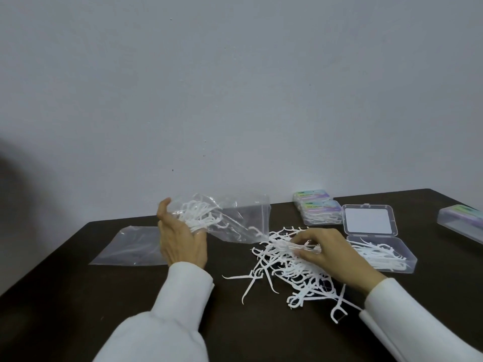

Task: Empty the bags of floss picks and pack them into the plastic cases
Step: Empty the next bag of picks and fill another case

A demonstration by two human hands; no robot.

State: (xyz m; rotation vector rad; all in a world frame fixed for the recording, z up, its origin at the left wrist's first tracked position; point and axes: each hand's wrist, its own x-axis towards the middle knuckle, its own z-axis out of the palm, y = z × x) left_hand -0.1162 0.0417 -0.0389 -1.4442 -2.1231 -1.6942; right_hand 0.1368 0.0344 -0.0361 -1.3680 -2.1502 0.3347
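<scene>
Clear bag (235, 220) lifted in left hand (180, 241) grip, few picks inside. Right hand (332, 254) pinches picks from table pile (287, 265). Step: packing. Next: carry right into open case (386, 254).

The left hand (180, 241) is raised at about ten o'clock from the frame's lower centre, palm turned inward, thumb up, fingers curled in a grip. The right hand (332, 254) is held low at two o'clock, back upward, fingertips pinched together. Both forearms are covered by white sleeves (183, 291).
</scene>
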